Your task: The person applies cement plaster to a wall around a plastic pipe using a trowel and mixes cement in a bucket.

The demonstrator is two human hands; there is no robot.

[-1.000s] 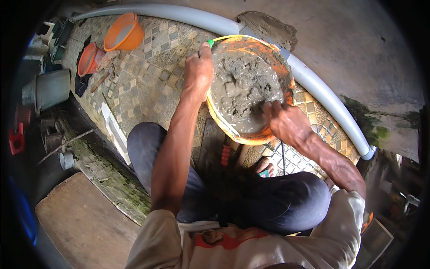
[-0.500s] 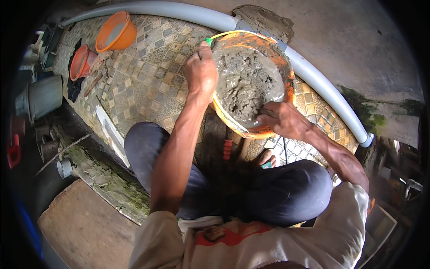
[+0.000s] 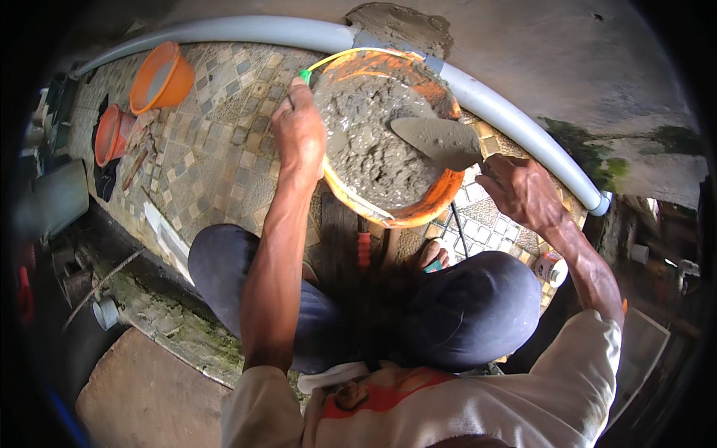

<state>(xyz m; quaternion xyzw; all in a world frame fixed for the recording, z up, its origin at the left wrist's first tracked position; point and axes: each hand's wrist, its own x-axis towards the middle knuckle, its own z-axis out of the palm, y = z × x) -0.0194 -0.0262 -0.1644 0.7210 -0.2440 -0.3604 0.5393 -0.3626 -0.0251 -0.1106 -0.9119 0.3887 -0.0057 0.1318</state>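
Note:
An orange bucket (image 3: 441, 196) full of wet grey cement mortar (image 3: 373, 142) stands tilted in front of me above my knees. My left hand (image 3: 300, 134) is closed on the bucket at its left rim, by the green end of the yellow handle (image 3: 347, 58). At the right rim my right hand (image 3: 520, 187) grips a trowel; its handle is mostly hidden in the fingers. The mortar-coated trowel (image 3: 441, 140) reaches over the rim, its tip pointing left above the mortar.
A long grey pipe (image 3: 246, 31) curves along the wall's foot, with a mortar patch (image 3: 403, 28) behind it. Two smaller orange tubs (image 3: 166, 81) sit on the tiled floor (image 3: 216, 149) at the left. A small can (image 3: 551, 269) stands beside my right forearm.
My right hand has drawn back to the right and up from the bucket, and the trowel blade has come out of the mortar into sight. The left hand keeps its hold.

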